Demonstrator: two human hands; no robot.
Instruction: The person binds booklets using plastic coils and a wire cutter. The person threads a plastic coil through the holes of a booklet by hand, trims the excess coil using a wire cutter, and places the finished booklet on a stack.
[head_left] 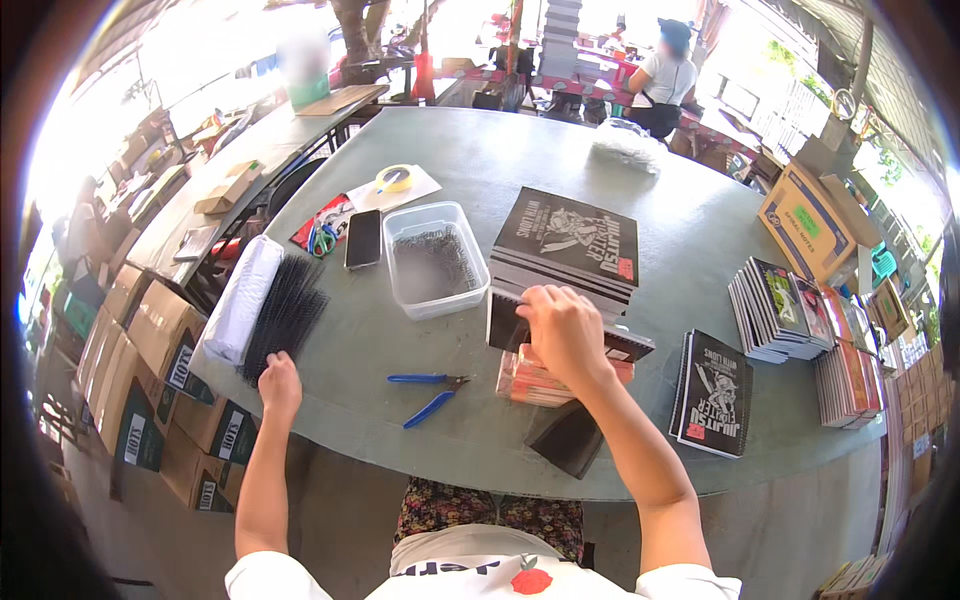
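My left hand (pixel 279 385) is closed at the near end of a bundle of black spiral binding coils (pixel 285 312), its fingertips pinched on a coil. Beside the bundle lies a white wrapped roll (pixel 246 300). Over the middle of the table, my right hand (pixel 563 332) grips the top edge of a black-covered notebook (pixel 507 325), tilted up in front of a stack of black notebooks (pixel 570 232). Below that hand sit reddish blocks (pixel 520 378), partly covered. A dark flat piece (pixel 566 438) lies at the table's near edge.
Blue-handled pliers (pixel 430 396) lie centre-left. A clear tub (pixel 435 260) holds small dark pieces, near a phone (pixel 363 240), scissors (pixel 322 238) and tape roll (pixel 394 179). A bound notebook (pixel 712 393), notebook stacks (pixel 775 310) and a carton (pixel 806 222) stand right.
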